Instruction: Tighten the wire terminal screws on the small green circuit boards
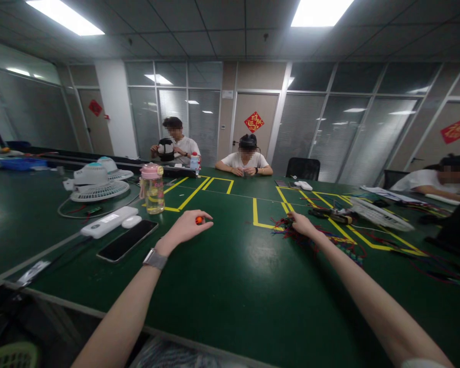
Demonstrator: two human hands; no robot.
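Curving around a small, round, orange object (199, 221), the left hand (186, 226) is positioned at the dark green, smooth-topped table (230, 286). Clock positions take twelve o'clock as the far side of the table. The thumb and fingers form a narrow opening directed toward three o'clock, with the orange object inside; whether they press on it cannot be told. A wristwatch with a grey band (155, 259) is fitted to the left wrist.

At three o'clock from the left hand, the right hand (302, 225) extends to a tangled bundle of thin red, blue and dark wires (284, 225). Its fingers are drawn in narrow against the bundle; a firm grip cannot be confirmed. The bundle spreads toward four o'clock.

Relative to the left hand, locate:
- a flat, black-screened smartphone (128, 241) at eight o'clock;
- a long white plastic power strip (109, 222) at nine o'clock;
- a clear bottle with a pink lid (152, 189) at ten o'clock.

Relative to the right hand, locate:
- an L-shaped yellow tape marking (255, 214) at nine o'clock;
- a round white slotted grille (381, 213) at three o'clock.

A co-worker in a white shirt (247, 161) sits across the table at twelve o'clock.
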